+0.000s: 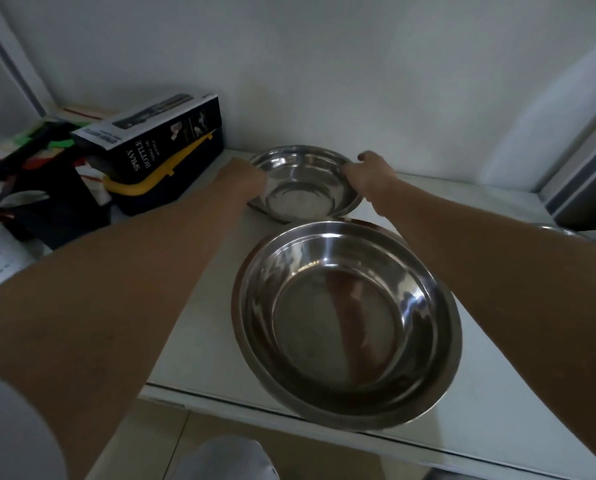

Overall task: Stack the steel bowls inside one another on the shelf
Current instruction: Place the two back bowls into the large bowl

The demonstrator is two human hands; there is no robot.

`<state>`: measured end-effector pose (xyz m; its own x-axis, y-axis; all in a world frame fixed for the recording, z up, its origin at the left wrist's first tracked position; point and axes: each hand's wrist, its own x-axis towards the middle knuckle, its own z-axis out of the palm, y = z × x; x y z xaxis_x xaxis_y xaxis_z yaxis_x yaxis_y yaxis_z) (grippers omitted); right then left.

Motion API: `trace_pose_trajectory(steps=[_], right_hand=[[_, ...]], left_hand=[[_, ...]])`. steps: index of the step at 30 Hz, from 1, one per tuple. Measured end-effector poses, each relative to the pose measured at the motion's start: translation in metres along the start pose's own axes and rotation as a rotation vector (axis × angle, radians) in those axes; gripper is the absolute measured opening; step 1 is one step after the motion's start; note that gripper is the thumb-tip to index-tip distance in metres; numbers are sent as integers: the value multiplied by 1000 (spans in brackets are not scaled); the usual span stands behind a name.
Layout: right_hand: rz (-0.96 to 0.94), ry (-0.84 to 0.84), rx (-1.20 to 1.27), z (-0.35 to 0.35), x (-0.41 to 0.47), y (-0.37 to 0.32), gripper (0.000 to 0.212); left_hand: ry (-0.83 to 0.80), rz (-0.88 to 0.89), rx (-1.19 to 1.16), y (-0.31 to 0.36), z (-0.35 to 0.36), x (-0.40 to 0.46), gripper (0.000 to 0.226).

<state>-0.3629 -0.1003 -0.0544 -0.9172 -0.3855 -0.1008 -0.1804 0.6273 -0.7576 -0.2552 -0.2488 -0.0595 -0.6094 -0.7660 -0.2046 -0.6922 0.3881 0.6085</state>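
Two steel bowls are on the white shelf [192,341]. The smaller bowl [303,188] is at the back near the wall. My left hand [244,174] grips its left rim and my right hand [369,171] grips its right rim. It looks slightly tilted, with its far edge raised. The larger bowl [345,320] rests at the shelf's front edge; a second rim shows inside it, so it may be two nested bowls. Both forearms stretch across the shelf on either side of it.
A black spray bottle box [158,133] lies on a dark case with a yellow handle [164,181] at the left. Further left are dark containers with coloured items [29,168]. Another steel rim [563,232] shows at the right, beside a grey panel [587,188].
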Motion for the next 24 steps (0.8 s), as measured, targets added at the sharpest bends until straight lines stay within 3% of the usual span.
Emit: trace_pose_trajectory(steps=[5,11,13,16,21,24], right_hand=[[29,-25,-26,7,10,-4,44],[58,-10,82,-15,-11,-23,37],[7,52,112,-43,-61,-31,34],[-27,103,148,-51,-62,-39,34],[25,126,144,-49,-65,-31,45],[25,121,106,-48,-68,-23,37]], left_hand=[[6,-4,7,0,2,11,50],[147,42,10,6,-16,-11,46],[210,91,-90,11,-38,-62,43],[293,105,-137,18,-47,-56,41],[257,123,-134,11,-38,-61,38],[230,136,-133,6,-32,-64,37]])
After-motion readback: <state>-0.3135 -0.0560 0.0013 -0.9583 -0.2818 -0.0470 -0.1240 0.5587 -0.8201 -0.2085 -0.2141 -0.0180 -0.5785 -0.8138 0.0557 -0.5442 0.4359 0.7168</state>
